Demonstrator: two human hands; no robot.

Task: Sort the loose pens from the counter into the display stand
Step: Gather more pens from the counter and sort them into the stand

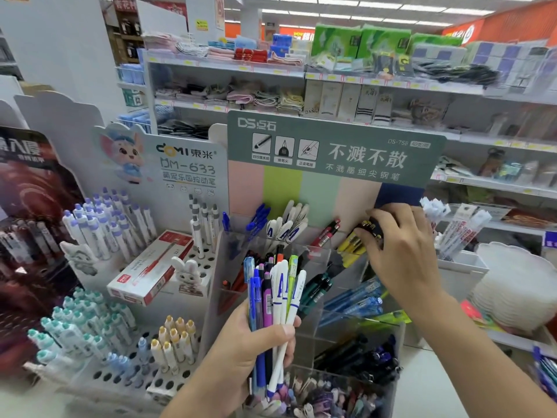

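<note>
My left hand (256,342) grips a bundle of loose pens (277,294), white, blue, purple and green, held upright in front of the clear tiered display stand (319,257). My right hand (401,245) reaches to the stand's upper right compartment and pinches a yellow-and-black pen (354,245) by its black end. That pen lies among other yellow pens in the compartment. Neighbouring compartments hold red pens (327,232), white pens (289,224), blue pens (256,220) and, lower down, blue pens (355,300) and dark pens (361,354).
A white peg stand (126,351) with purple, teal and yellow capped pens fills the left. A red-and-white pen box (150,270) lies on it. A green sign board (331,152) rises behind the clear stand. White refill packs (461,230) and stacked white plates (518,294) sit at right.
</note>
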